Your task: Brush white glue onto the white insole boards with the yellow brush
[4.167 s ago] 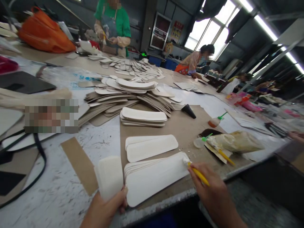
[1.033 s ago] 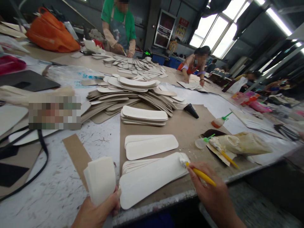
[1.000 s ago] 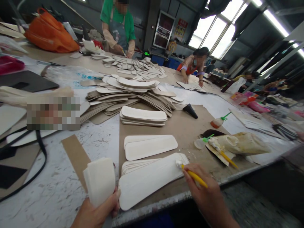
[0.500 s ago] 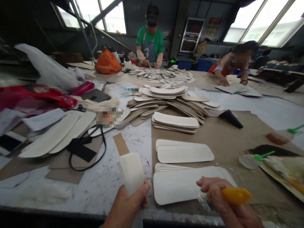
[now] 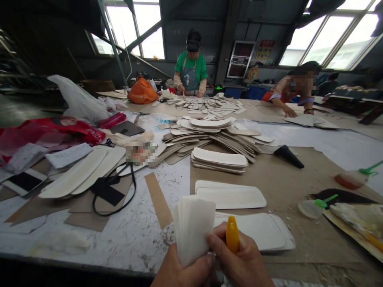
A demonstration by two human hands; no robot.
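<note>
My left hand (image 5: 182, 271), at the bottom centre, grips a fanned stack of white strips (image 5: 194, 229) held upright. My right hand (image 5: 243, 261) is closed around a yellow-handled tool (image 5: 232, 234), its working end hidden below the hand. The right thumb and fingers touch the right edge of the strips, close to the left thumb. Behind my hands lie long white rounded panels (image 5: 269, 233), partly covered by the right hand. Another set of white panels (image 5: 233, 195) lies just beyond, and a thicker stack of panels (image 5: 220, 157) behind that.
A brown strip (image 5: 158, 199) lies left of my hands. Large piles of panels (image 5: 209, 135) fill the table's middle. Green-nozzled bottles (image 5: 312, 207) and a black cone (image 5: 289, 156) are at right; a phone (image 5: 25, 181) and bags (image 5: 80, 99) at left. Two people work across the table.
My right hand has moved left from the near panels to the strips, and the yellow handle now points up. My left hand has shifted right with the strips. The view has tilted up slightly.
</note>
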